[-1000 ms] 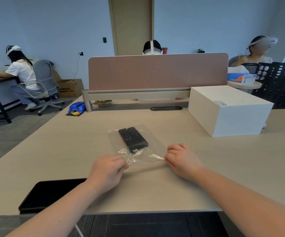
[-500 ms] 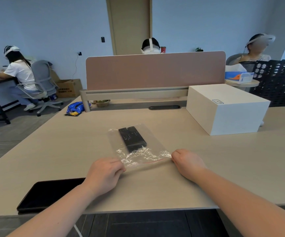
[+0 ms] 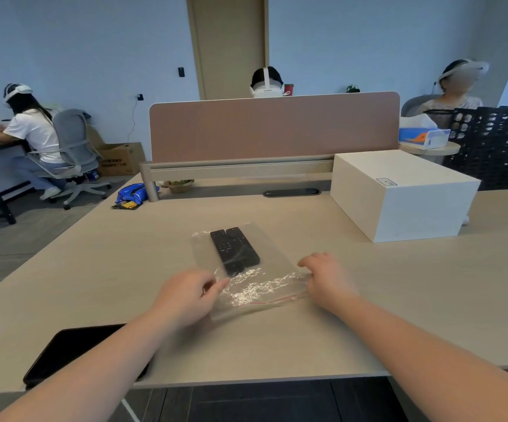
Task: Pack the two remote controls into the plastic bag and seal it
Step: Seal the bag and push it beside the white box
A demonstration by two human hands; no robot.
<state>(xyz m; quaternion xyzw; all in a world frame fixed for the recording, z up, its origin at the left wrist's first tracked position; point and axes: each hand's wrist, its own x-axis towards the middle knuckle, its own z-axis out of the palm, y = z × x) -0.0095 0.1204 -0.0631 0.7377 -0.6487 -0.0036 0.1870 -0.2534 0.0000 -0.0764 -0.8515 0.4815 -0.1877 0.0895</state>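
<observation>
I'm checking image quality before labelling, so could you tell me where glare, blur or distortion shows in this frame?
Head view: glare glints off the crumpled near end of the plastic bag; the left hand and forearm are slightly motion-blurred; the remote controls stay fairly sharp; wide-angle distortion bends the table edges.

A wide, pale wood-grain desk (image 3: pixel 398 300) carries everything here. Near its middle lies a clear plastic bag (image 3: pixel 248 280) with a thin red line along its near edge – flat on the surface, its near part crinkled. To the right, well apart from it, stands a white box (image 3: pixel 398 193). At the near left corner lies a flat black slab (image 3: pixel 76 351), partly under a forearm. Along the far edge runs a brownish divider panel (image 3: pixel 274 129), with a dark oval cable slot (image 3: pixel 291 192) just before it – a blue packet (image 3: pixel 131 194) lies at the far left corner
</observation>
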